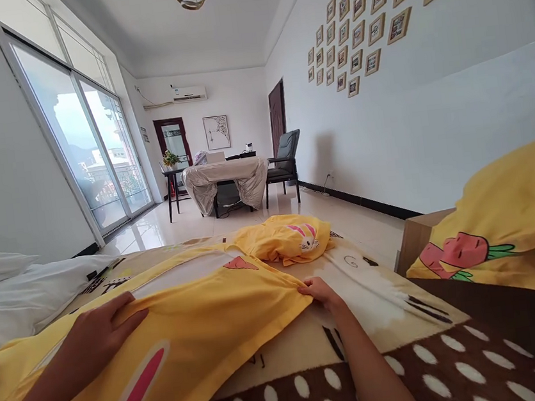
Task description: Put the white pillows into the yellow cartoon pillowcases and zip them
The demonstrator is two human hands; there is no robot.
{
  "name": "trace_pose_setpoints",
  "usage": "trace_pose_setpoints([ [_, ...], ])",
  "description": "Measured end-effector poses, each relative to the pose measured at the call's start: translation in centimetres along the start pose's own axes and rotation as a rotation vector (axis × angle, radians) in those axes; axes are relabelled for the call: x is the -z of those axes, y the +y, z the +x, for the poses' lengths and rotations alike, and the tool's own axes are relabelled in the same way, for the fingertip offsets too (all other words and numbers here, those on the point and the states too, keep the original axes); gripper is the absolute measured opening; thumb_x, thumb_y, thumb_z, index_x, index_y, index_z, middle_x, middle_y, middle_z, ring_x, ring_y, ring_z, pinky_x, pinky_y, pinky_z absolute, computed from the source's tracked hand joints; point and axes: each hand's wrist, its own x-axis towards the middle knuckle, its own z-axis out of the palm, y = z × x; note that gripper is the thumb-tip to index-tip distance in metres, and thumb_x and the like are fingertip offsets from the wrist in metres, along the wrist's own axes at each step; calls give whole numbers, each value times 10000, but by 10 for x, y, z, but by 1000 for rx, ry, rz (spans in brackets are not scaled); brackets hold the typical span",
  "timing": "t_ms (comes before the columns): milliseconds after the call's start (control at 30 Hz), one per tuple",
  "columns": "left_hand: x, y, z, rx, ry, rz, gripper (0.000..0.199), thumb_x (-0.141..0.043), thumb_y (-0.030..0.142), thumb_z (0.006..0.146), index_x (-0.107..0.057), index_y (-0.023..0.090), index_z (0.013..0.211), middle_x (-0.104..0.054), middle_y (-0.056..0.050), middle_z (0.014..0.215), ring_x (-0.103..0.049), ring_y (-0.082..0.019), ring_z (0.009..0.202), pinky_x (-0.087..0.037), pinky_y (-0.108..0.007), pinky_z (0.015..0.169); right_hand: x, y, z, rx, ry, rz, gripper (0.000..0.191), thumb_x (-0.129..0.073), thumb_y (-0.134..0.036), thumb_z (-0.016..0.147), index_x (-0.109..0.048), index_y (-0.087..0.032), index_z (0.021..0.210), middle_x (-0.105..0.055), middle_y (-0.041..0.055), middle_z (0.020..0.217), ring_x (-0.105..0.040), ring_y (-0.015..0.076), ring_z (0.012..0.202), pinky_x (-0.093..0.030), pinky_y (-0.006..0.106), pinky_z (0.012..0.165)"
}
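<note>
A large yellow printed cloth [203, 311] with a pink rabbit ear and a pink patch stretches across the bed in front of me. My left hand [101, 329] is closed on a fold along its upper edge, thumb on top. At its right corner, my right hand [322, 291] pinches the edge between thumb and fingers. The cloth is pulled fairly taut between the two hands, and a whitish strip shows behind its upper edge. Just beyond lies a crumpled yellow bundle [284, 240] with a rabbit face; whether it joins the cloth I cannot tell.
Beneath is a patterned blanket [378, 284] with a brown, white-dotted border. White pillows [40, 284] lie at the left. More yellow cloth with carrots [507, 225] drapes over a wooden piece at the right. A covered table [226, 173] and a black chair [285, 160] stand farther off.
</note>
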Motion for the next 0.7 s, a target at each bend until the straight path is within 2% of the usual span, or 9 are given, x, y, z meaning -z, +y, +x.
trace_pose_setpoints([
  [167,9,10,16,5,-206,24,272,-420,459,805,-481,222,685,-577,49,598,-533,-164,614,-354,-238,598,-4,0,11,-19,113,-131,216,-676,-315,611,-537,-176,521,-551,2,513,-504,136,537,-297,227,480],
  [267,8,15,25,-38,-298,37,260,-364,407,838,-440,221,674,-564,36,607,-536,-165,618,-356,-247,596,-11,-7,14,32,198,-214,172,-635,-305,669,-571,-179,570,-630,41,648,-562,170,673,-322,237,550],
  [333,5,22,29,-52,-339,47,267,-357,437,846,-474,223,739,-617,2,706,-575,-196,695,-376,-275,632,-19,-14,14,87,227,-252,186,-592,-347,727,-601,-190,629,-659,49,729,-579,186,747,-331,244,596],
  [400,-1,32,31,-36,-346,60,345,-383,529,825,-525,217,861,-657,-48,857,-599,-247,826,-392,-316,692,-30,-19,12,139,225,-278,226,-564,-386,758,-604,-193,648,-667,50,744,-579,189,749,-333,252,616],
  [467,-8,42,32,-24,-341,83,439,-393,599,799,-553,204,902,-662,-82,912,-596,-284,876,-394,-346,708,-39,-21,11,184,225,-292,256,-523,-392,790,-587,-188,650,-666,55,734,-569,178,710,-334,254,614],
  [567,-20,48,34,-88,-337,109,403,-375,554,820,-547,195,754,-646,-75,827,-592,-260,801,-386,-333,673,-44,-21,11,241,258,-295,304,-415,-383,852,-563,-185,676,-658,60,732,-545,163,674,-334,252,603],
  [700,-32,35,40,-179,-304,62,397,-316,460,875,-525,199,661,-601,-41,807,-573,-188,762,-386,-297,702,-40,-16,13,292,284,-278,352,-378,-420,863,-550,-184,665,-643,42,694,-534,160,649,-334,249,591],
])
